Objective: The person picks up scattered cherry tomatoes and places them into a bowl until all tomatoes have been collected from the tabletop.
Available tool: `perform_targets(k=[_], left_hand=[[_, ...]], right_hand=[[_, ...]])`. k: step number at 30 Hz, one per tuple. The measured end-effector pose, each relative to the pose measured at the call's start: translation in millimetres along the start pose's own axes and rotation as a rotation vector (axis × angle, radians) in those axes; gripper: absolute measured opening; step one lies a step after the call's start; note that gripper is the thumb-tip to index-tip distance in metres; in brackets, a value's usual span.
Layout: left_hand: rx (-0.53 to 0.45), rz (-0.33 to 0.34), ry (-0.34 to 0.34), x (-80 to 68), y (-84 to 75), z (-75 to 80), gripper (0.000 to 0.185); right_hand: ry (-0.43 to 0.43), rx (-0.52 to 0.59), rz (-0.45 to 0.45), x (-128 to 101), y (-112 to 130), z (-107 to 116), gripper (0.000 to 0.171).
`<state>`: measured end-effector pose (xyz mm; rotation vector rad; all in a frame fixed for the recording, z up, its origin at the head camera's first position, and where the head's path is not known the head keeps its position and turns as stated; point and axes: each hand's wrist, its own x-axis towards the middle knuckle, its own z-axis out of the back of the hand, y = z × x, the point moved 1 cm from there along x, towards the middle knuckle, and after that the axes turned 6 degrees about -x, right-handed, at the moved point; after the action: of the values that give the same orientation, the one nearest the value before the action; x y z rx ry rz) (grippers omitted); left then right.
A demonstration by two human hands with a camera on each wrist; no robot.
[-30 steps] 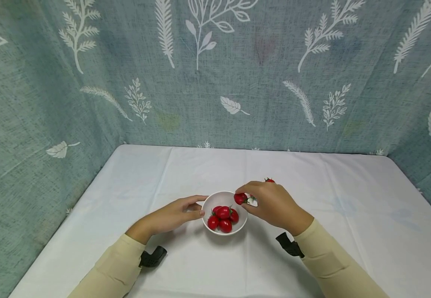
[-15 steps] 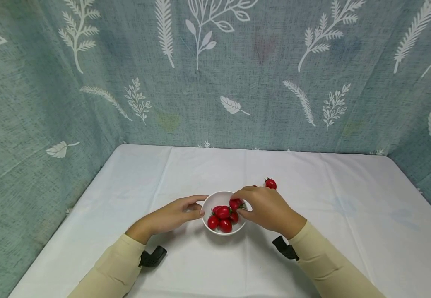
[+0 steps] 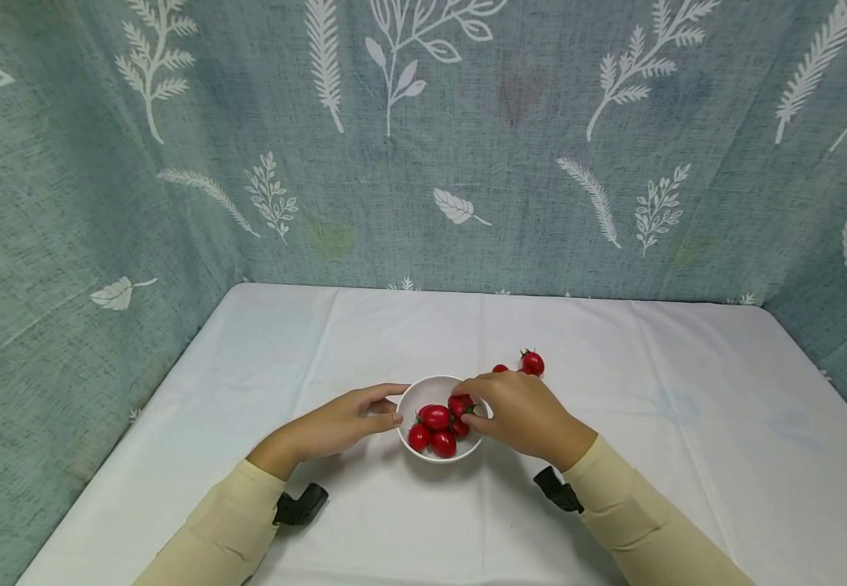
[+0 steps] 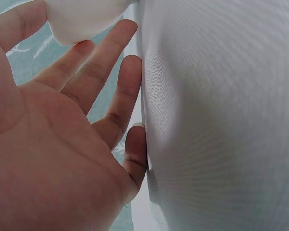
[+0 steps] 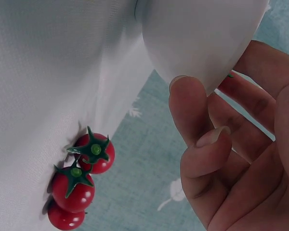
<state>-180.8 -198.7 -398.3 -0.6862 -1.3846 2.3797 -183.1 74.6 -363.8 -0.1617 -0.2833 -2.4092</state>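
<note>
A person is sitting at a counter [image 3: 687,423] draped in white cloth, with a leaf-patterned teal curtain behind. A small white bowl [image 3: 423,389] is sitting near the front edge, holding about five red cherry tomatoes with green stems. The left hand [image 3: 335,425] is steadying the bowl, its thumb and fingers [image 4: 89,67] curving round the outer wall. The right hand [image 3: 521,411] is reaching over the bowl's right rim, and its fingers [image 5: 192,110] are pinching a cherry tomato [image 3: 460,404] just above the pile; whether the grip is already loosening is hard to tell from the head view.

Judging from this, the step in hand is placing that tomato into the bowl. The next move would call for opening the fingers, then going for the fruit left outside.

Loose tomatoes [image 3: 531,362] are lying on the cloth just beyond the right hand; the right wrist view is showing three clustered together [image 5: 82,183].
</note>
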Motion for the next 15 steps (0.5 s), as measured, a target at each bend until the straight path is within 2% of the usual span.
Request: perform_targets(k=[15], left_hand=[[0.001,-0.006,0.004,0.7,1.2,0.2,0.054]], right_hand=[[-0.015,-0.005,0.011,-0.7,-0.9,1.0,0.028]])
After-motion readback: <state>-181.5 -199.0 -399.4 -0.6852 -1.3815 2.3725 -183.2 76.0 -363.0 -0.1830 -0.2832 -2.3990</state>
